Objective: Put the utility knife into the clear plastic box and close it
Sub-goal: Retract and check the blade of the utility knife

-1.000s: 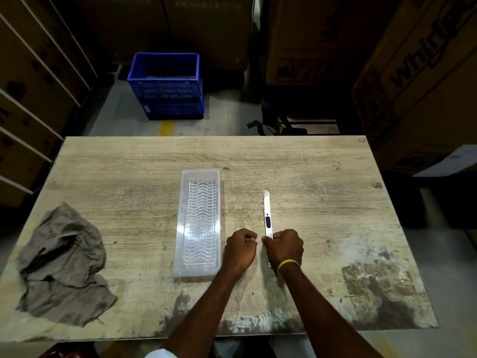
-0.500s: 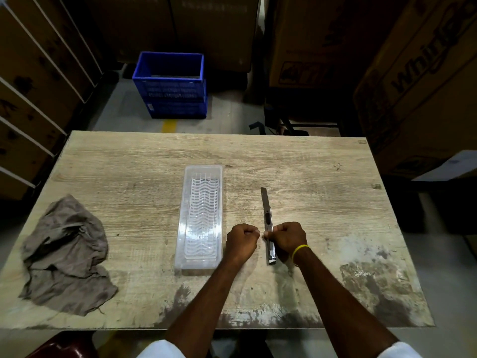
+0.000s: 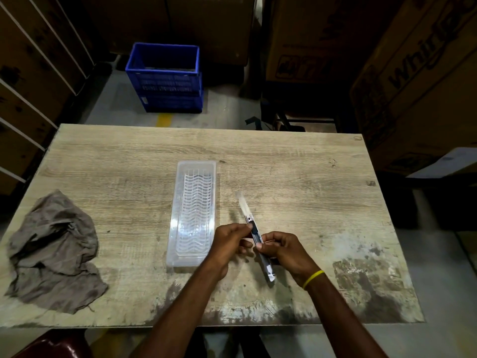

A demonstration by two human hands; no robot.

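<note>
The slim metal utility knife point(image 3: 244, 209) is lifted off the wooden table point(image 3: 284, 166), tilted with its extended blade pointing away and slightly left. My right hand point(image 3: 286, 250) grips the handle's middle. My left hand point(image 3: 229, 241) pinches the knife near its black slider with thumb and fingers. The clear plastic box point(image 3: 193, 213) lies closed on the table just left of my left hand, long side running away from me, its ribbed lid on top.
A crumpled grey cloth point(image 3: 51, 251) lies at the table's left edge. A blue crate point(image 3: 165, 76) stands on the floor beyond the table. Cardboard cartons point(image 3: 418, 81) stack at the right, wooden racks at the left. A dark red seat point(image 3: 51, 344) shows at bottom left.
The knife has been lifted from the table and tilted left. My left hand, a fist beside it before, now pinches the slider area. The blade looks extended and blurred.
</note>
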